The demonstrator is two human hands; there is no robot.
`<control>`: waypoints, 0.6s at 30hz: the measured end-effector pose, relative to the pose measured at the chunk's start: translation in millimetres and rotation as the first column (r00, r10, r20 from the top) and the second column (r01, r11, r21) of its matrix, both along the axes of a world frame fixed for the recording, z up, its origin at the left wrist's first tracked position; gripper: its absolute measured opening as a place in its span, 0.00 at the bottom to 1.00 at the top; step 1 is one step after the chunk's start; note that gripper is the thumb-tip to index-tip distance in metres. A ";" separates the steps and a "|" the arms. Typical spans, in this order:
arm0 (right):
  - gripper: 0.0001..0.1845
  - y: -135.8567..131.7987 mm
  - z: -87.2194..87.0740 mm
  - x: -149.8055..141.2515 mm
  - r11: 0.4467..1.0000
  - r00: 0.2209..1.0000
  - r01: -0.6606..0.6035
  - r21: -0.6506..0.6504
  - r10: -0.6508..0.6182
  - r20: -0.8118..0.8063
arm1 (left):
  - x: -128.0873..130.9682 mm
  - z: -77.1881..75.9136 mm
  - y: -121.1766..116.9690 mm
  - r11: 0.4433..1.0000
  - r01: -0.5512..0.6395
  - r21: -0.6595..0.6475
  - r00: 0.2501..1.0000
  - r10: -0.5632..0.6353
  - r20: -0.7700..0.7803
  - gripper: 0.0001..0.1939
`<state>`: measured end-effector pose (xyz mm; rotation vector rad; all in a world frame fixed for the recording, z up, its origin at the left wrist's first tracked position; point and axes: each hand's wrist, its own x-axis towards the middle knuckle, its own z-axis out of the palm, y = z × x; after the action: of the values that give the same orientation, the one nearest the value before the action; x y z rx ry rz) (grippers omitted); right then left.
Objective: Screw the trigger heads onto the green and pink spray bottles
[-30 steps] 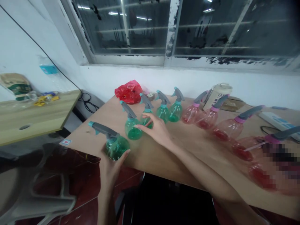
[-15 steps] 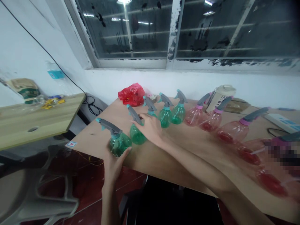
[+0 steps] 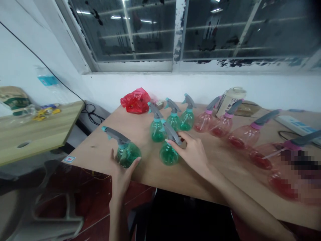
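Green spray bottle (image 3: 169, 155) in the head view: it stands on the brown table (image 3: 147, 172), towards the near edge, with its grey head tipped towards the right hand (image 3: 198, 152). That hand pinches the head between thumb and fingers. The bottle has just shifted to the right, away from the leftmost green bottle (image 3: 129, 154), so a wide bare stretch now lies between them. It ends up in front of another green bottle (image 3: 157, 131), their outlines nearly meeting; whether they touch, I cannot tell. The left hand (image 3: 120, 175) cups the leftmost green bottle, its thumb against the side and its fingers spread around the far side; how firmly it grips is unclear.

As for containers, two more green bottles (image 3: 173, 121) stand behind, close to a row of pink bottles (image 3: 247, 136) that runs off to the right. The green bodies are see-through and look darker low down, the pink ones redder at the bottom; this could be liquid or thicker tinted plastic. Pale tubes show inside some pink ones. A white container (image 3: 231, 100) with printed lettering stands behind them, its contents hidden. The red plastic bag (image 3: 136, 101) lies crumpled at the back, and what it holds cannot be seen.
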<state>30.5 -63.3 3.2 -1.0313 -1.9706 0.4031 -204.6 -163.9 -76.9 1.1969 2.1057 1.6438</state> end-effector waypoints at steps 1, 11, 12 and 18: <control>0.16 -0.1 -1.0 4.5 1.000 1.000 -0.002 0.004 0.002 -0.018 | 0.9 1.5 0.4 1.000 0.003 -0.005 0.998 -0.003 0.059 0.57; 0.18 2.6 -12.5 8.2 1.000 0.989 -0.003 -0.011 0.002 -0.149 | 7.9 6.7 -7.6 0.999 0.039 0.016 0.981 -0.041 0.189 0.69; 0.20 3.2 -15.4 5.1 1.000 0.988 -0.004 -0.025 0.000 -0.156 | 9.6 7.9 -10.9 1.000 -0.004 0.029 0.987 -0.001 0.160 0.69; 0.13 9.9 -34.8 -8.6 0.999 0.996 -0.045 -0.019 0.044 -0.081 | 46.4 29.4 -37.7 0.865 -0.368 0.343 0.922 0.289 0.258 0.34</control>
<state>22.0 -53.4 -31.6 -0.9703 -1.9234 0.4831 -158.3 -201.5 -47.5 0.7343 2.0006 2.3118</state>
